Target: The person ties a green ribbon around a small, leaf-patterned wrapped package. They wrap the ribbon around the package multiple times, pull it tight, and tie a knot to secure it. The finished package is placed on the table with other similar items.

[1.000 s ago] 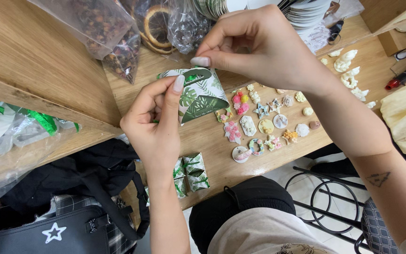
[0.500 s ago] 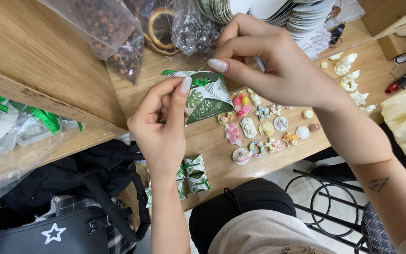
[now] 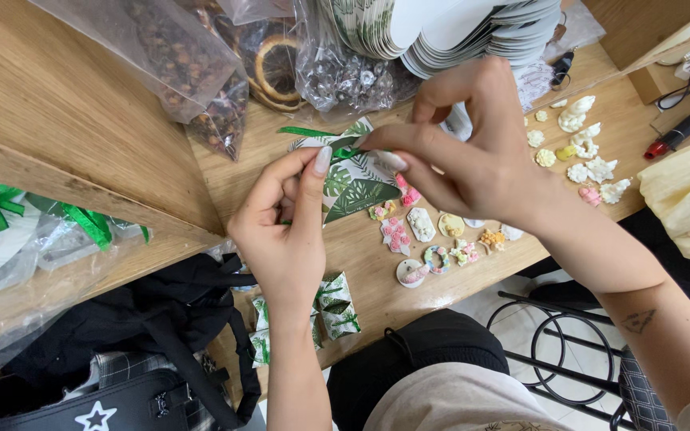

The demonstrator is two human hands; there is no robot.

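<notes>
My left hand [image 3: 285,223] pinches a small folded paper packet with a green leaf print [image 3: 357,183] above the wooden table [image 3: 377,279]. A thin green ribbon [image 3: 307,132] runs across the packet's top. My right hand [image 3: 473,152] grips the ribbon at the packet's upper edge, fingers closed around it. Several small pastel moulded pieces [image 3: 433,235] lie on the table just under my right hand.
Clear bags of dried botanicals [image 3: 209,72] and a stack of leaf-print paper cards [image 3: 441,32] sit at the back. White moulded pieces [image 3: 584,152] lie at the right. Finished leaf-print packets [image 3: 329,307] rest near the table's front edge. A black bag [image 3: 145,351] sits lower left.
My right hand has dropped from above the packet to its top edge and now holds the green ribbon across it. My left hand has kept its pinch on the packet.
</notes>
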